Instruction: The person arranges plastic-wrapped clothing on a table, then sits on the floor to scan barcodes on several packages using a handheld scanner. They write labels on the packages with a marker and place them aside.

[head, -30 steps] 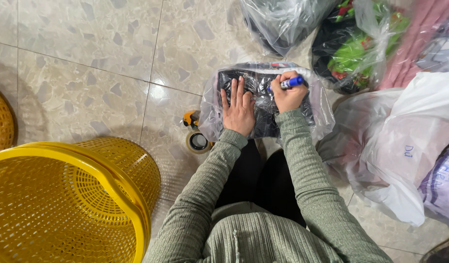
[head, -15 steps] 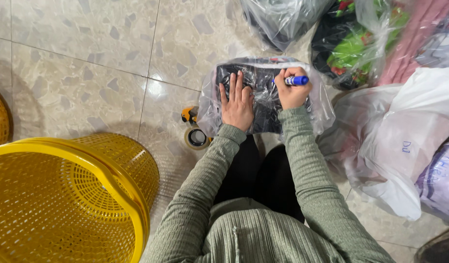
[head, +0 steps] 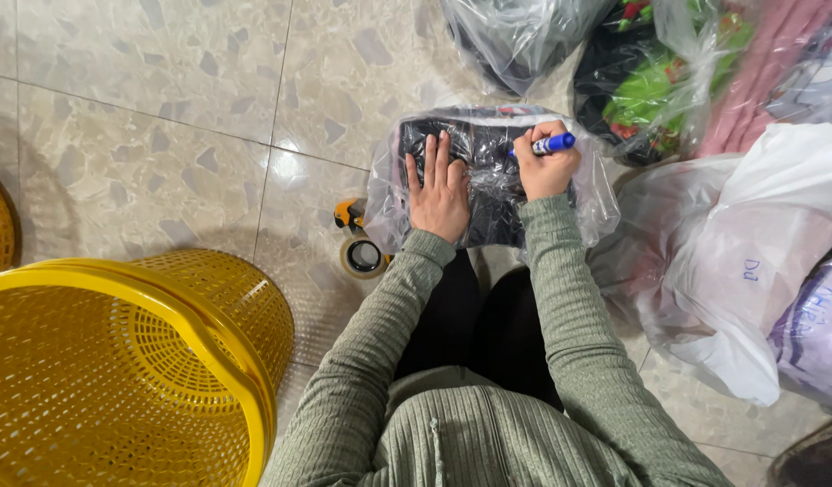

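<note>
On the tiled floor (head: 163,81), our left hand (head: 439,189), fingers spread, flattens the soft, slippery clear bag (head: 488,176); our right hand (head: 547,162) pinches a blue marker (head: 553,142).

Tip of blue marker pen (head: 551,143) hidden behind right hand (head: 546,166). Dark folded contents of clear plastic bag (head: 490,171) unidentifiable through glare (partly covered by left hand (head: 439,189)). Yellow woven plastic basket (head: 118,361) cut off at left and bottom edges. Writing on white plastic sack (head: 750,243) too small to make out.
</note>
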